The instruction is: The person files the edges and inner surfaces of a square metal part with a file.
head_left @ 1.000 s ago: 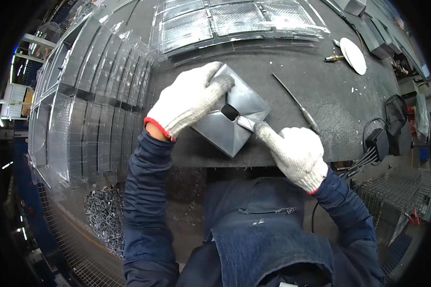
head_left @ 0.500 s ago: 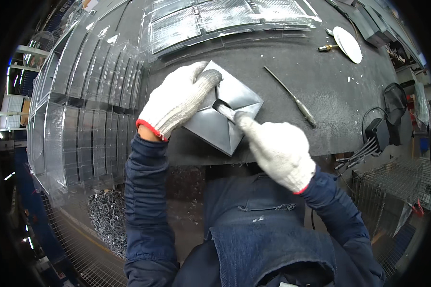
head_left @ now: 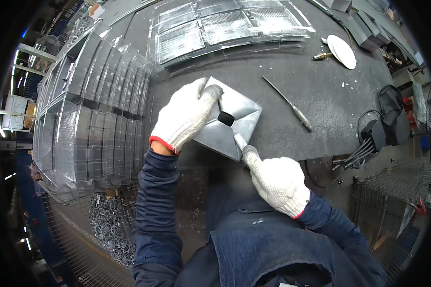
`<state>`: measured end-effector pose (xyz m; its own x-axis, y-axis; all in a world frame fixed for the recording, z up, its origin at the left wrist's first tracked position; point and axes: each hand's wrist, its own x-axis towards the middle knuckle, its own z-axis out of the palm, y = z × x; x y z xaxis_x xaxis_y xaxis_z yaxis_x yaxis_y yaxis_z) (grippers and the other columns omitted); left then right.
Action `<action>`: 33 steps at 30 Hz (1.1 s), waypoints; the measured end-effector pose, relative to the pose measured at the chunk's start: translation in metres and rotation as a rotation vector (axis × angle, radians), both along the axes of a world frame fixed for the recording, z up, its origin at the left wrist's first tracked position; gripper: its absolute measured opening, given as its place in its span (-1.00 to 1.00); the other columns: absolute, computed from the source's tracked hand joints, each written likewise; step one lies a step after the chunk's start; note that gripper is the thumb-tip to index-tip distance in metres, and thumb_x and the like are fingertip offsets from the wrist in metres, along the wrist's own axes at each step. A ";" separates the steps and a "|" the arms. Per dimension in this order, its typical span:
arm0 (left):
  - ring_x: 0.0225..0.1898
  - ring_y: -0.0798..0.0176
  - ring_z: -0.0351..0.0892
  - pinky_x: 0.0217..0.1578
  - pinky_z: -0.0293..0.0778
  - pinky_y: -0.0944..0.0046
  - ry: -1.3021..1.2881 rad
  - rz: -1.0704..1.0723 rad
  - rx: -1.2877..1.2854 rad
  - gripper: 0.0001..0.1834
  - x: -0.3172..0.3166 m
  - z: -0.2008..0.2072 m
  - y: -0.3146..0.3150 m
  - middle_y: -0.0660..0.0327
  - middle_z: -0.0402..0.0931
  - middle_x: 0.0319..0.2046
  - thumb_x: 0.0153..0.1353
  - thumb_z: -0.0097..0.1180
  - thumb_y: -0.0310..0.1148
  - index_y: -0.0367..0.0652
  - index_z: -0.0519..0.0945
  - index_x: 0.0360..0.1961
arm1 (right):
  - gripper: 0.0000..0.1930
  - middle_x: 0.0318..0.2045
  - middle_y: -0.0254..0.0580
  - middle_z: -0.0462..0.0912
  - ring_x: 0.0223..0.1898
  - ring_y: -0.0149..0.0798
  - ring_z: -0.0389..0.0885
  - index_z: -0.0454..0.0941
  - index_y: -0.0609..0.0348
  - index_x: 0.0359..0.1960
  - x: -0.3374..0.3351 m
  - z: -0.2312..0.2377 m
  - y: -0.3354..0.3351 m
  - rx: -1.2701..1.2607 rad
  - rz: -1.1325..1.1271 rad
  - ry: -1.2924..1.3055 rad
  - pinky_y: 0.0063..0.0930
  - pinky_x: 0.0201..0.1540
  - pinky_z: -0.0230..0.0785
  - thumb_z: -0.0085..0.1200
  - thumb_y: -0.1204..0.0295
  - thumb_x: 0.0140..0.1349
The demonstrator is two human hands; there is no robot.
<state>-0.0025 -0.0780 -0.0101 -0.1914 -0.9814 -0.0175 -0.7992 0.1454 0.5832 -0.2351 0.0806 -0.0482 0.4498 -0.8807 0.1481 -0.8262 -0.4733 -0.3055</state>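
A square grey sheet-metal piece [head_left: 242, 106] with sloping faces lies tilted in front of me, a dark square opening at its centre. My left hand [head_left: 183, 115], in a white knit glove with a red cuff, is closed on its left corner, thumb on top near the opening. My right hand [head_left: 278, 181], gloved alike, is closed at the near side. Between its fingertips sits a small pale strip [head_left: 239, 140], touching or just over the near face; its exact kind does not show. A thin-shafted hand tool [head_left: 299, 116] with a grey handle rests on the table to the right.
Clear plastic trays [head_left: 225, 29] with metal parts stand at the back. More trays are stacked [head_left: 98, 138] at the left. A white disc with a brass fitting [head_left: 341, 51] lies back right. Cables with a black box [head_left: 372, 136] hang by the right edge; metal rings [head_left: 111, 225] sit below left.
My right hand has drawn back toward me, bringing the pale strip out of the central opening to the near face. My left hand keeps its hold; the view has shifted slightly.
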 end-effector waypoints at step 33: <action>0.13 0.13 0.80 0.20 0.66 0.14 0.496 0.014 0.110 -0.43 -0.009 0.043 0.019 -0.06 0.81 0.09 0.32 0.47 -0.31 -0.44 0.69 0.27 | -0.42 -0.28 -0.06 0.80 -0.37 -0.19 0.78 0.64 0.25 0.46 -0.065 0.005 -0.034 -0.070 -0.163 -0.606 -0.31 -0.23 0.64 0.14 0.72 0.38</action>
